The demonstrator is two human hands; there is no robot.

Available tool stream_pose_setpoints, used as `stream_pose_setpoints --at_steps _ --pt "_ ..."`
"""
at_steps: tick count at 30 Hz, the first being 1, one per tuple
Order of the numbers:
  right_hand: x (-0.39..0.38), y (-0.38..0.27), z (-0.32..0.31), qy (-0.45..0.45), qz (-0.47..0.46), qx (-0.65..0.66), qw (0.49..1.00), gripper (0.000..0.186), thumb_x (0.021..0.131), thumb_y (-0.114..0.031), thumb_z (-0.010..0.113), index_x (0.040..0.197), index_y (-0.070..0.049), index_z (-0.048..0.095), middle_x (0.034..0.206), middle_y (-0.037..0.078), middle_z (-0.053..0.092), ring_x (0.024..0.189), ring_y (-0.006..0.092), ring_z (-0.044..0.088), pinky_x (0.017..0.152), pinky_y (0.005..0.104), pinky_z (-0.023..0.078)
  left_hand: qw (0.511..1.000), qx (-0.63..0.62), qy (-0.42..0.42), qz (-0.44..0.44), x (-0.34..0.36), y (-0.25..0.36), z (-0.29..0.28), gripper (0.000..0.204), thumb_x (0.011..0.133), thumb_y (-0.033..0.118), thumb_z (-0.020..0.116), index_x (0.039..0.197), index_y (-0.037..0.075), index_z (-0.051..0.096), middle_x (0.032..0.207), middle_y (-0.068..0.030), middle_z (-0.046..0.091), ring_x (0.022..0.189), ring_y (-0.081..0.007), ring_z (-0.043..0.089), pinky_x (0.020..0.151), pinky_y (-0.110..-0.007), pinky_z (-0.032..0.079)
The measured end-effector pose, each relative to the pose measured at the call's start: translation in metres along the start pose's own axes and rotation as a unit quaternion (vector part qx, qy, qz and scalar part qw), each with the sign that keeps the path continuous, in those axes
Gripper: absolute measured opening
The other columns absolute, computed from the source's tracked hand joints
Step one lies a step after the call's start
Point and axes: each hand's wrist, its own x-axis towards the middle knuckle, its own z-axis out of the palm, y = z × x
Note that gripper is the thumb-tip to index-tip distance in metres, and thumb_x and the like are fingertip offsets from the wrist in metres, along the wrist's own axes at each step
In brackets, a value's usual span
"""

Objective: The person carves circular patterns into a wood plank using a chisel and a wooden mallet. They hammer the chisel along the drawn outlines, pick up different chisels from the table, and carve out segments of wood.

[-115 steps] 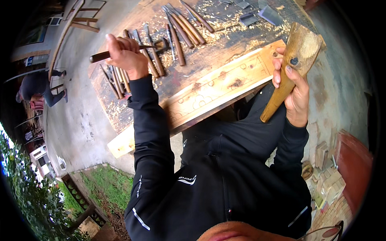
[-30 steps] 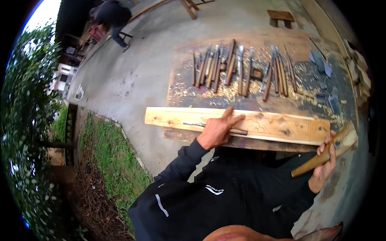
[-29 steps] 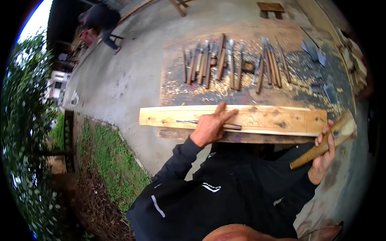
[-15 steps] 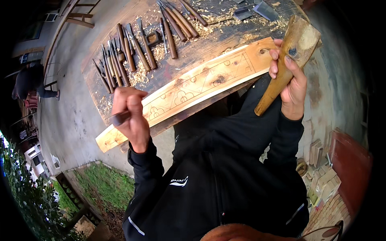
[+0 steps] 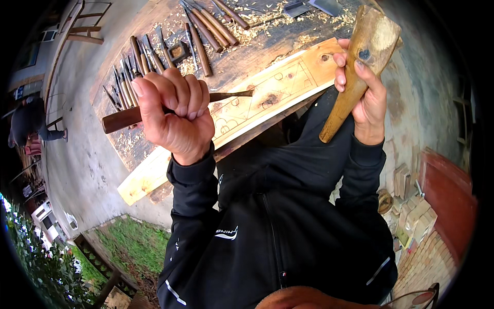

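Note:
A long pale wooden board point(image 5: 288, 85) lies slantwise along the near edge of the workbench, with pencilled outlines of curves and straight lines on it. My left hand point(image 5: 180, 110) is closed around a carving chisel point(image 5: 122, 120), above the board's left half. Its dark wooden handle sticks out to the left, and its slim blade points right over the drawn pattern; I cannot tell whether the tip touches the wood. At the board's right end, my right hand point(image 5: 368, 98) grips a worn wooden mallet point(image 5: 355, 77), its thick head up and its tapered end toward me.
Several wooden-handled carving tools point(image 5: 206, 31) lie across the workbench point(image 5: 139, 149) among shavings, with a small dark square block point(image 5: 178, 52) between them. Flat metal blades point(image 5: 325, 6) rest at the far edge. A person point(image 5: 33, 121) is off to the left. Wood pieces point(image 5: 417, 216) are stacked at right.
My left hand has moved right and turned, so the chisel's blade now shows over the board. My right hand and the mallet keep nearly the same pose; the whole view has shifted slightly.

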Motion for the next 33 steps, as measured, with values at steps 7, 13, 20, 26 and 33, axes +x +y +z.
stream_pose_setpoints --at_steps 7,13,20,26,33 --pt "0.0 0.001 -0.001 -0.002 0.003 -0.001 1.0 0.056 0.097 -0.022 0.062 0.142 0.007 0.046 0.109 0.012 0.057 0.081 0.0135 0.06 0.068 0.0254 0.049 0.998 -0.033 -0.033 -0.032 0.006 -0.02 -0.007 0.055 0.112 0.041 0.043 0.065 0.014 0.033 0.056 -0.0003 0.031 0.045 -0.0107 0.021 0.043 -0.028 0.019" --pt "0.0 0.002 -0.002 -0.003 0.0 -0.002 1.0 0.058 0.097 -0.022 0.063 0.143 0.008 0.045 0.109 0.013 0.057 0.081 0.0138 0.06 0.068 0.0256 0.049 0.997 -0.016 -0.055 -0.056 0.007 -0.025 -0.012 0.052 0.111 0.037 0.043 0.065 0.014 0.033 0.055 0.0014 0.03 0.045 -0.0099 0.022 0.043 -0.028 0.019" --pt "0.002 0.003 -0.001 -0.002 -0.006 0.008 1.0 0.053 0.097 -0.022 0.064 0.139 0.007 0.05 0.106 0.012 0.062 0.079 0.0138 0.062 0.067 0.0267 0.05 0.989 -0.018 -0.127 -0.073 0.013 -0.028 -0.018 0.05 0.111 0.035 0.042 0.066 0.014 0.034 0.056 0.0019 0.032 0.045 -0.0098 0.023 0.045 -0.028 0.021" --pt "0.001 0.002 -0.001 0.001 -0.001 0.003 1.0 0.057 0.097 -0.022 0.063 0.142 0.008 0.046 0.108 0.012 0.059 0.08 0.0137 0.06 0.068 0.0262 0.048 0.965 0.015 -0.224 -0.137 0.034 -0.035 -0.007 0.049 0.11 0.035 0.043 0.067 0.014 0.035 0.057 0.0022 0.033 0.045 -0.0092 0.023 0.046 -0.027 0.023" --pt "0.0 0.002 -0.001 -0.001 -0.001 -0.011 1.0 0.06 0.097 -0.023 0.062 0.144 0.008 0.043 0.109 0.012 0.057 0.081 0.0135 0.058 0.069 0.0255 0.047 0.939 0.045 -0.285 -0.187 0.047 -0.039 0.008 0.046 0.11 0.029 0.045 0.069 0.012 0.034 0.059 0.0021 0.03 0.048 -0.0087 0.022 0.046 -0.028 0.021"
